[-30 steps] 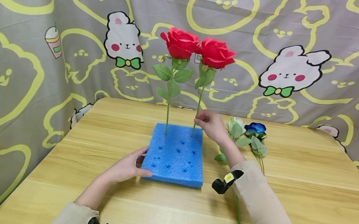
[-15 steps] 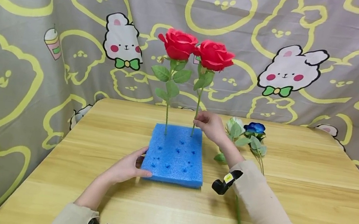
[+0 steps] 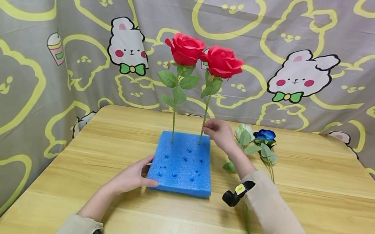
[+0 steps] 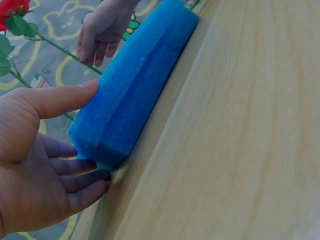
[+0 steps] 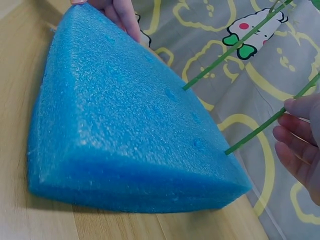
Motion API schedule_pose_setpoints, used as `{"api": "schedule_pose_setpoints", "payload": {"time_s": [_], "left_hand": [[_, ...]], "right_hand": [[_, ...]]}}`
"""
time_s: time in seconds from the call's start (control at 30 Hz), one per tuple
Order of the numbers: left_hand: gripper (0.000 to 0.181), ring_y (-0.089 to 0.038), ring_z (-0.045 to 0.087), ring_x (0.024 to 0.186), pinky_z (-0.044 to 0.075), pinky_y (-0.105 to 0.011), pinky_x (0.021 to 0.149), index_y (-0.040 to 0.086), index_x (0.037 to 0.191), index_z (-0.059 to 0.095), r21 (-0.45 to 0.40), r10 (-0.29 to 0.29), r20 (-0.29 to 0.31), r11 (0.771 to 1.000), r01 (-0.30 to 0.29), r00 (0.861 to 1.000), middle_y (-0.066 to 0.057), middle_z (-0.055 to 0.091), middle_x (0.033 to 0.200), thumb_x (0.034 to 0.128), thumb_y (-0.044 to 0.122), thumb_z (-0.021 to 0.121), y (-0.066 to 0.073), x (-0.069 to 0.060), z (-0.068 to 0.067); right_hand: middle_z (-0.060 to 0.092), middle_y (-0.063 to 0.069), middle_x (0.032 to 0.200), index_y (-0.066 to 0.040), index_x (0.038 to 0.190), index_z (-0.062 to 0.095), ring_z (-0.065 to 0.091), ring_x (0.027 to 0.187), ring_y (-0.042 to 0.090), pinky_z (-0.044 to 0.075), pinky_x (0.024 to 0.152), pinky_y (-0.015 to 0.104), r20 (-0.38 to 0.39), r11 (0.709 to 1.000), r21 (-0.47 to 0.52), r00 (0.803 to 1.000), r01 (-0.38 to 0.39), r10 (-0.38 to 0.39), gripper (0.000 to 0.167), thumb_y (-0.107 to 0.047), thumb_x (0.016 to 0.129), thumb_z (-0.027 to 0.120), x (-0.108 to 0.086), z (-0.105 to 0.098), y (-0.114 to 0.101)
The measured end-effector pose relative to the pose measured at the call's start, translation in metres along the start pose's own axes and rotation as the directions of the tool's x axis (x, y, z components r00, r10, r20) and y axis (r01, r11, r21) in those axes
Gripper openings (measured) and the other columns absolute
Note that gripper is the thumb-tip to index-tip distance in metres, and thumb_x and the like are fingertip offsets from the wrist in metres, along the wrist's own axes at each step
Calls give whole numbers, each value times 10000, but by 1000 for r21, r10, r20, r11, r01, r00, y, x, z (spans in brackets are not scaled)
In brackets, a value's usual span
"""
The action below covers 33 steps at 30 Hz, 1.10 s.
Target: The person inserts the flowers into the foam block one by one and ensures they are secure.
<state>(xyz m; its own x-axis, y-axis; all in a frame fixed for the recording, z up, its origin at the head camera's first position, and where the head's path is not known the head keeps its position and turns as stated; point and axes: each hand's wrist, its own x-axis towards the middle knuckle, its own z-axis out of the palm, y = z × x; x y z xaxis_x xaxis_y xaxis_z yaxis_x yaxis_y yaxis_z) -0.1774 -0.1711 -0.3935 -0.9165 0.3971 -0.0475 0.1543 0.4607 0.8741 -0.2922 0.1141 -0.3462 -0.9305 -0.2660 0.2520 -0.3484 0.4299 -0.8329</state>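
Note:
A blue foam block (image 3: pixel 185 168) with several small holes lies on the table. Two red roses stand upright from its far part: the left rose (image 3: pixel 184 50) is untouched, and the right rose (image 3: pixel 222 62) has its stem between the thumb and fingertips of my right hand (image 3: pixel 220 133). In the right wrist view that green stem (image 5: pixel 260 129) enters the foam (image 5: pixel 125 110) close to its edge. My left hand (image 3: pixel 130 175) holds the block's near left corner, thumb on the front edge and fingers along the side, as the left wrist view also shows.
Right of the block lie a white rose (image 3: pixel 245 133) and a blue rose (image 3: pixel 265 135) with leaves, partly hidden behind my right forearm. The wooden table (image 3: pixel 95 147) ends at a patterned curtain (image 3: pixel 203 10) behind.
Both hands keep their places on the block and stem. The whole head view has shifted slightly downward in frame; the roses show no clear movement of their own.

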Motion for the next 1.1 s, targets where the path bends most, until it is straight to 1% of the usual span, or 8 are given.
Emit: {"api": "schedule_pose_setpoints", "payload": {"time_s": [0.2,0.4,0.57,0.63,0.8,0.93,1.03,1.1], "left_hand": [[922,-383,393,1249,350,-490,1000,-46,1449,194,-3,5,4,1000,-5,1000,-232,317,1434,776,223,762,-2,0,1],[916,-373,405,1240,358,-488,994,-37,1451,200,-5,4,9,1000,-4,1000,-222,346,1418,778,230,761,-4,1,1],[907,-367,407,1240,357,-484,996,-38,1450,201,0,-2,9,1000,2,1000,-223,361,1406,782,223,756,-3,1,1],[909,-370,400,1246,351,-486,1000,-39,1450,200,8,-9,6,1000,8,1000,-227,359,1408,782,228,756,-2,1,1],[927,-372,388,1256,344,-487,1006,-41,1452,189,29,-21,1,999,21,1000,-231,344,1418,780,252,757,-1,1,1],[933,-368,396,1251,358,-481,997,-44,1452,181,29,-19,2,999,19,1000,-231,351,1413,780,251,757,-1,1,1],[931,-372,389,1255,356,-482,997,-40,1454,180,31,-22,4,999,21,1000,-233,340,1420,785,258,754,-2,1,1],[930,-380,380,1260,350,-489,1000,-38,1454,181,35,-24,4,999,23,1000,-237,326,1427,786,267,751,-2,1,0]], "right_hand": [[648,149,940,23,1034,622,616,879,280,514,742,463,21,999,41,1000,20,-21,190,-122,916,589,-7,-10,0],[634,199,986,24,1066,611,603,907,300,500,781,478,60,998,59,998,2,-5,248,-180,927,579,-21,-26,3],[636,162,1008,-1,1099,608,593,938,288,495,800,474,85,999,42,996,-29,26,295,-241,930,578,-37,-43,9],[641,139,997,-16,1104,614,598,910,279,498,783,469,81,999,27,996,-35,32,307,-265,926,583,-43,-50,11],[649,139,999,-24,1122,618,612,834,176,523,732,384,53,998,-17,996,-68,69,356,-311,912,598,-59,-68,14],[643,176,1024,16,1127,603,616,840,81,530,705,279,32,996,-6,995,-93,93,376,-287,905,613,-71,-80,14],[639,190,1016,44,1120,592,619,830,65,529,700,269,23,994,18,994,-104,103,357,-244,910,611,-81,-88,14],[642,163,1000,58,1124,578,619,827,57,527,704,273,20,992,25,993,-120,120,362,-235,912,608,-87,-93,14]]}}
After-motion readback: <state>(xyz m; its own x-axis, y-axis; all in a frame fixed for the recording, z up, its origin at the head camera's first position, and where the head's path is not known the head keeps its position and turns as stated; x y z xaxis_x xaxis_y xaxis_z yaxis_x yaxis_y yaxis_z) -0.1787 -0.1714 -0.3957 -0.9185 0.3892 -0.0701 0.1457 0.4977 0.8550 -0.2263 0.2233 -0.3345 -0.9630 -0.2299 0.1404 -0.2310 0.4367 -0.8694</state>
